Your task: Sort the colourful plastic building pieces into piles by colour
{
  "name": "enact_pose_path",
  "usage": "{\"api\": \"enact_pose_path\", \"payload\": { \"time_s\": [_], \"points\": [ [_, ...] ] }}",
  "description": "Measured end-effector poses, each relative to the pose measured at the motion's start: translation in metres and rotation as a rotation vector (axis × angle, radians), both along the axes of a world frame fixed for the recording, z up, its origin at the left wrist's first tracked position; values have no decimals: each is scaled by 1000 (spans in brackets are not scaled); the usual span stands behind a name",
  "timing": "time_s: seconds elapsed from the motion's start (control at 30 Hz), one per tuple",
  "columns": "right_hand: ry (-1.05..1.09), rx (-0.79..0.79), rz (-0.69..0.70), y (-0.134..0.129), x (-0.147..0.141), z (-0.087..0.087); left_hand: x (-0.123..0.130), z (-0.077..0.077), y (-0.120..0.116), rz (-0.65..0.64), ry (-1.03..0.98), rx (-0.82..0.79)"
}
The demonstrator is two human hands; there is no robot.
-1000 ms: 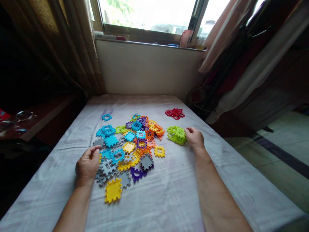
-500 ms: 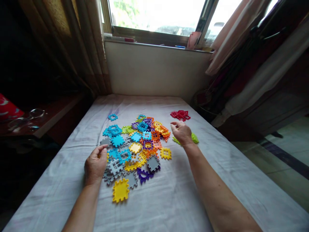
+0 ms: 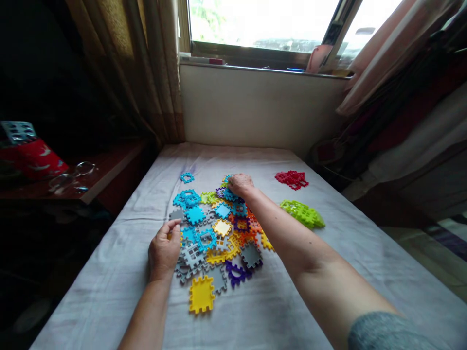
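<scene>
A mixed heap of plastic interlocking tiles (image 3: 222, 227) with notched edges lies on the cloth-covered surface, in blue, grey, yellow, orange, purple and lime green. At its left edge rests my left hand (image 3: 164, 250), fingers curled round a yellow tile (image 3: 181, 238) that shows only in small bits. My right hand (image 3: 241, 184) reaches over the far end of the heap, bent down at blue and lime green tiles; its fingertips are mostly hidden. Beyond my right forearm lie a lime green pile (image 3: 303, 214) and a red pile (image 3: 292, 179). One yellow square tile (image 3: 202, 295) sits nearest me.
A lone blue tile (image 3: 187, 178) lies at the back left. White cloth (image 3: 109, 272) covers the surface. On a dark wooden ledge (image 3: 109, 170) at left are glasses (image 3: 75, 176) and a red pouch (image 3: 40, 158). A window sill (image 3: 255, 68) runs behind.
My right hand has swung left from beside the lime green pile to the far end of the heap. My left hand stays at the heap's left edge. The whole view has shifted.
</scene>
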State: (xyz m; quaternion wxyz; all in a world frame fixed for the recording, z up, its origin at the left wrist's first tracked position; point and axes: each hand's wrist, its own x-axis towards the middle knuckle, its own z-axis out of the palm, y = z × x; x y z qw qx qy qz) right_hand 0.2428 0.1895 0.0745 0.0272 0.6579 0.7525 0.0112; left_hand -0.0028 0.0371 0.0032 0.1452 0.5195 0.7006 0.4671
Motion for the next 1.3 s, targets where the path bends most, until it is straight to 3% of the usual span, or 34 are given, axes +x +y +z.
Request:
{"api": "enact_pose_path", "payload": {
  "time_s": [0.17, 0.3, 0.47, 0.57, 0.7, 0.8, 1.07, 1.3],
  "points": [
    [12, 42, -28, -8, 7, -2, 1, 1, -1, 1, 6, -5],
    [133, 201, -75, -25, 26, -3, 1, 2, 0, -3, -3, -7],
    [422, 509, -154, -62, 90, -16, 2, 5, 1, 1, 1, -37],
    [524, 605, -329, -90, 146, -25, 2, 6, 1, 7, 5, -51],
    [532, 506, -636, -115, 210, -27, 2, 7, 1, 18, 5, -63],
    [391, 366, -675, -119, 234, -24, 1, 7, 2, 28, 11, -75],
    [181, 152, -594, -107, 229, -15, 1, 6, 3, 34, 12, -66],
    [131, 175, -488, -97, 198, -4, 1, 7, 0, 3, 18, -23]
  ]
}}
